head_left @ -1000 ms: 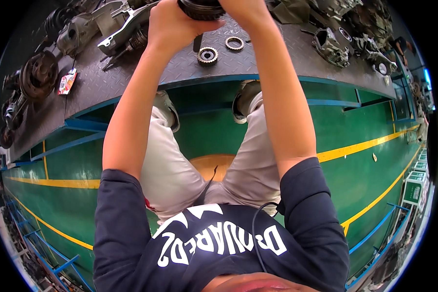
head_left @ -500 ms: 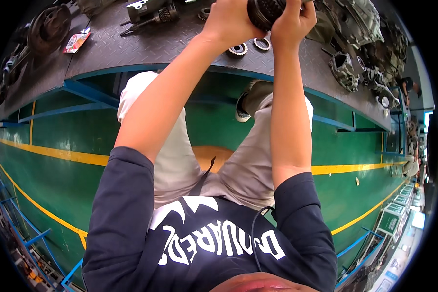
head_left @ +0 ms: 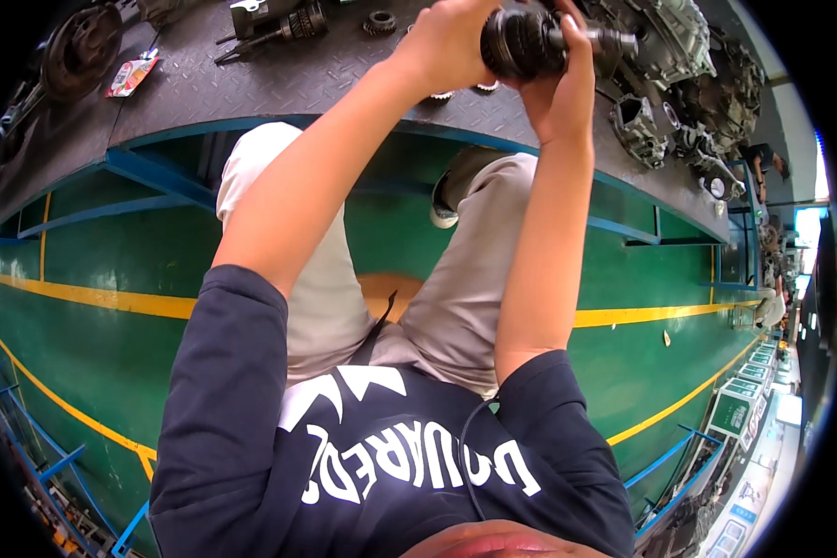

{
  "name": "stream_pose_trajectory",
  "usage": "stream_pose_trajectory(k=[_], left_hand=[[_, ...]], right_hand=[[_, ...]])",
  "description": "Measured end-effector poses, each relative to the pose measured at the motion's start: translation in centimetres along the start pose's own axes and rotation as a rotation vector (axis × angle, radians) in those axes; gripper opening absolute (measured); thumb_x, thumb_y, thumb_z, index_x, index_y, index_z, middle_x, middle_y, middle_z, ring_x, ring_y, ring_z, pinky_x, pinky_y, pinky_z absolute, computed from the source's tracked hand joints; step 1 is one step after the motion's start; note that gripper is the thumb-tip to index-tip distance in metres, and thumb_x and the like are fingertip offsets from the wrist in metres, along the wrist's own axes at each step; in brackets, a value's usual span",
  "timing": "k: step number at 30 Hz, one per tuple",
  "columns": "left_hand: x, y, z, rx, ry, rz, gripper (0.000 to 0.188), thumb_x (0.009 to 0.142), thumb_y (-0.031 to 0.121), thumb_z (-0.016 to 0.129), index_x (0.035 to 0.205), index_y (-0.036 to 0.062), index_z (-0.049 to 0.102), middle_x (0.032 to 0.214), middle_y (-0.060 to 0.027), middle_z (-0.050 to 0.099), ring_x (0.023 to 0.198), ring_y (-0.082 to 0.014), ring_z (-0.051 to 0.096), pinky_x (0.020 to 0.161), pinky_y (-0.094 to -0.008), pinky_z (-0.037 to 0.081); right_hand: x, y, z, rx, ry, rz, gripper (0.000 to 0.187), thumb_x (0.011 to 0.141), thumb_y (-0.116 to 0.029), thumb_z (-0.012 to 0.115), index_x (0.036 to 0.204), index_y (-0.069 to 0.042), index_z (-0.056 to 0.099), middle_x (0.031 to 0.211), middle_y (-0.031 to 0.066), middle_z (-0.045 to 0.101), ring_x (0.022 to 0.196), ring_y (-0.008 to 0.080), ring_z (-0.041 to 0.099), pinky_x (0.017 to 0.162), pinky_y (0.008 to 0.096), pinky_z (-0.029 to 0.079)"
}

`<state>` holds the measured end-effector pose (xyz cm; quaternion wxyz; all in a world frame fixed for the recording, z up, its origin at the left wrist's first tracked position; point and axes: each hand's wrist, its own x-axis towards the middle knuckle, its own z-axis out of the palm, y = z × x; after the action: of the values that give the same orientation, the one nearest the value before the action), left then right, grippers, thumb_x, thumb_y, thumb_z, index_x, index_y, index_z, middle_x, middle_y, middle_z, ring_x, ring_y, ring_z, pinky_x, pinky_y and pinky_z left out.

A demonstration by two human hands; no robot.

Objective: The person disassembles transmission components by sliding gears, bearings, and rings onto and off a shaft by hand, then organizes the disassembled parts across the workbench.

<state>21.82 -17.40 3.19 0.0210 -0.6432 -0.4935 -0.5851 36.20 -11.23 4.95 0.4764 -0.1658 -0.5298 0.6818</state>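
A dark gear shaft [head_left: 523, 45] is held level over the workbench, its bright bare end pointing right. My left hand [head_left: 448, 45] is closed at the shaft's left end, though its fingertips are partly hidden behind the gears. From below and the right, my right hand [head_left: 562, 93] wraps the shaft, with fingers beside the bare end. Under my hands lie toothed rings, and just the edge of one ring [head_left: 486, 87] shows by my right hand. To the left of my left hand a small gear [head_left: 379, 23] rests on the bench.
The dark patterned metal bench [head_left: 251, 93] has a blue frame. Another gear shaft [head_left: 302, 22] lies at the far left, with a red and white packet [head_left: 132, 76] beyond it. Metal housings [head_left: 640, 128] crowd the right side. My legs are below the bench edge.
The gear shaft has come lower into view and turned, so its bare end now shows on the right. My right hand has shifted down and round it.
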Motion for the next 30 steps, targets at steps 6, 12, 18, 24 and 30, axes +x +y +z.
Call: stream_pose_trajectory(k=[6, 12, 18, 24, 30], left_hand=[[0.2, 0.5, 0.1, 0.046, -0.145, 0.011, 0.073, 0.077, 0.005, 0.082, 0.143, 0.0140, 0.052, 0.122, -0.0207, 0.065, 0.113, -0.0414, 0.069, 0.096, -0.0464, 0.057], [0.5, 1.2, -0.7, 0.153, -0.093, 0.043, 0.073, 0.074, 0.004, 0.088, 0.139, 0.0220, 0.062, 0.133, -0.0101, 0.071, 0.106, -0.0371, 0.076, 0.086, -0.0444, 0.064], [0.4, 1.2, -1.1, 0.312, -0.136, 0.147, 0.080, 0.071, -0.003, 0.086, 0.140, 0.0267, 0.058, 0.131, -0.0070, 0.067, 0.108, -0.0381, 0.072, 0.087, -0.0453, 0.063], [-1.8, 1.4, -0.6, 0.347, 0.290, -0.062, 0.032, 0.085, 0.021, 0.086, 0.089, 0.0063, 0.058, 0.083, -0.0077, 0.060, 0.077, -0.0308, 0.062, 0.068, -0.0397, 0.051], [-7.1, -3.9, 0.1, 0.790, -0.408, -0.328, 0.073, 0.088, 0.064, 0.077, 0.130, 0.0052, 0.064, 0.130, -0.0161, 0.065, 0.125, -0.0361, 0.060, 0.103, -0.0498, 0.051]], right_hand=[[-0.7, 3.3, -0.6, 0.205, 0.298, -0.096, 0.050, 0.098, -0.052, 0.056, 0.129, -0.013, 0.063, 0.124, 0.0128, 0.064, 0.112, 0.0293, 0.071, 0.094, 0.0502, 0.063], [-1.2, 3.4, -0.4, 0.537, 0.346, -0.050, 0.047, 0.097, -0.054, 0.051, 0.120, -0.016, 0.064, 0.125, 0.0112, 0.063, 0.116, 0.0334, 0.067, 0.094, 0.0612, 0.057], [-1.2, 3.2, -0.6, 0.726, 0.397, -0.009, 0.050, 0.097, -0.057, 0.045, 0.123, -0.017, 0.061, 0.129, 0.0133, 0.064, 0.122, 0.0396, 0.064, 0.100, 0.0740, 0.047], [-0.9, 3.2, -2.6, 1.062, 0.306, 0.049, 0.045, 0.096, -0.059, 0.043, 0.119, -0.023, 0.059, 0.135, 0.0139, 0.062, 0.132, 0.0482, 0.056, 0.099, 0.0885, 0.037], [-0.7, 3.1, -3.5, 1.218, 0.253, 0.044, 0.053, 0.093, -0.054, 0.044, 0.123, -0.014, 0.061, 0.140, 0.0189, 0.060, 0.138, 0.0527, 0.049, 0.109, 0.0890, 0.030]])
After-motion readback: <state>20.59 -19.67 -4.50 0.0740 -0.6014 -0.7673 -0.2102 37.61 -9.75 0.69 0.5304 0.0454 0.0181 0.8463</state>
